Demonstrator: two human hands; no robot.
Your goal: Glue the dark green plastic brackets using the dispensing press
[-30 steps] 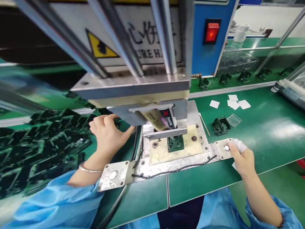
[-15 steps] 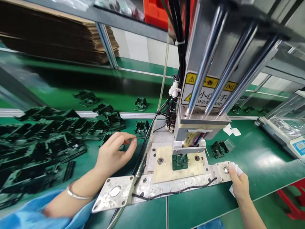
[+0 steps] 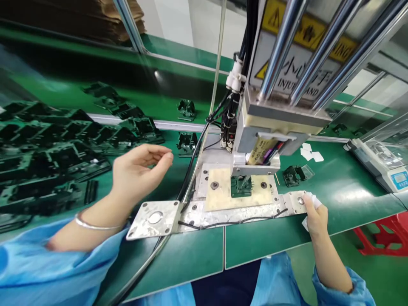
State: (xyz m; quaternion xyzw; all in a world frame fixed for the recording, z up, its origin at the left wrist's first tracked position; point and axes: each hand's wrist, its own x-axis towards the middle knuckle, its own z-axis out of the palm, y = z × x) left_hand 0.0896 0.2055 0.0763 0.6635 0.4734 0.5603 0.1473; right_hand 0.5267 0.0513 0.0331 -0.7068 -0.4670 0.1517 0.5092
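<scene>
My left hand [image 3: 138,172] hovers above the left end of the metal base, its fingers loosely curved and nothing visible between them. At the right end of the base, my right hand [image 3: 316,214] has its thumb beside a round metal button [image 3: 300,200]. A crumpled white tissue or cloth [image 3: 315,201] is bunched under its fingers. Between my hands, a green circuit board part [image 3: 241,190] sits on the cream fixture plate [image 3: 219,199]. The press head [image 3: 255,169] stands just over that part and hides its back edge. Another round button [image 3: 155,217] shows on the left end plate.
Many dark green frame parts [image 3: 70,136] crowd the left bench. One dark frame [image 3: 293,175] and white paper squares [image 3: 310,153] lie right of the press. Black cables [image 3: 191,170] run beside the base. A digital scale [image 3: 385,168] and a red stool [image 3: 382,233] are far right.
The view has tilted downward, so the bench sits higher in the picture. My left hand has drawn slightly left. My right hand stays at the right button; the press head looks about the same height.
</scene>
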